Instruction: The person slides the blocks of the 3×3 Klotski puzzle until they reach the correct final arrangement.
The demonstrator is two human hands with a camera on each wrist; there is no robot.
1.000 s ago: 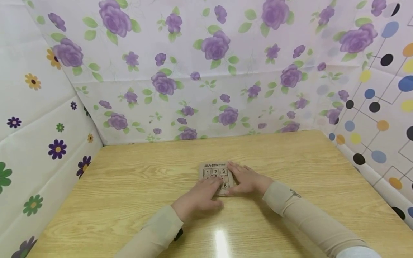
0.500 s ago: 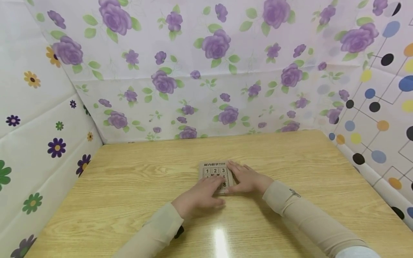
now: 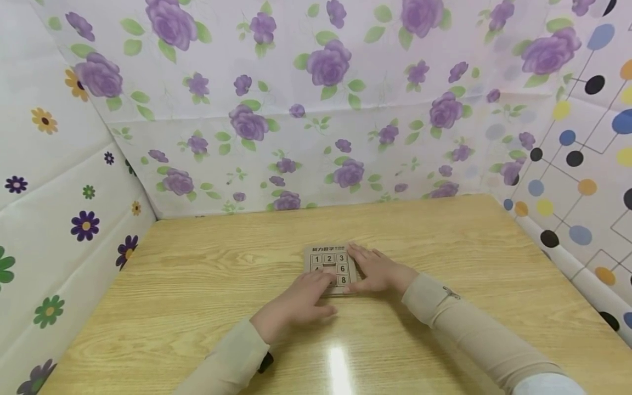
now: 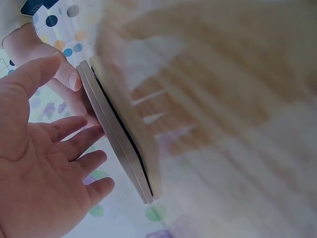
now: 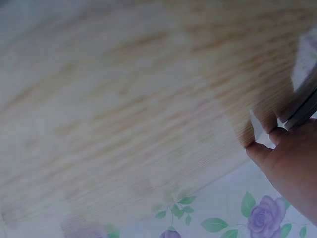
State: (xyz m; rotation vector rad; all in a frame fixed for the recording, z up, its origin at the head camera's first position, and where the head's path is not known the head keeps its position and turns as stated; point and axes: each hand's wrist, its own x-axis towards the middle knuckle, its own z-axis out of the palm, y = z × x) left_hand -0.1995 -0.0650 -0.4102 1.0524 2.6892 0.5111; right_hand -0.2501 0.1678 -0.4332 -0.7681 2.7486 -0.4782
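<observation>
A number slide puzzle lies flat on the wooden table in the head view. Tiles 1, 2, 3, 6 and 8 show clearly, and a gap appears in the middle row. My left hand reaches over the lower left of the board, its fingertips on the tiles and covering part of the lower rows. My right hand holds the board's right side, thumb at the lower right corner and fingers at the upper right. In the left wrist view, the puzzle's edge stands beside the loosely extended left fingers.
The wooden table extends around the puzzle. A purple-flowered cloth hangs behind it, with a daisy-patterned cloth at the left and a dotted one at the right.
Tile 6 has shifted right into the right-hand column. My left hand has since drawn back slightly to the left, uncovering tile 6 and the middle gap. The right hand keeps its place.
</observation>
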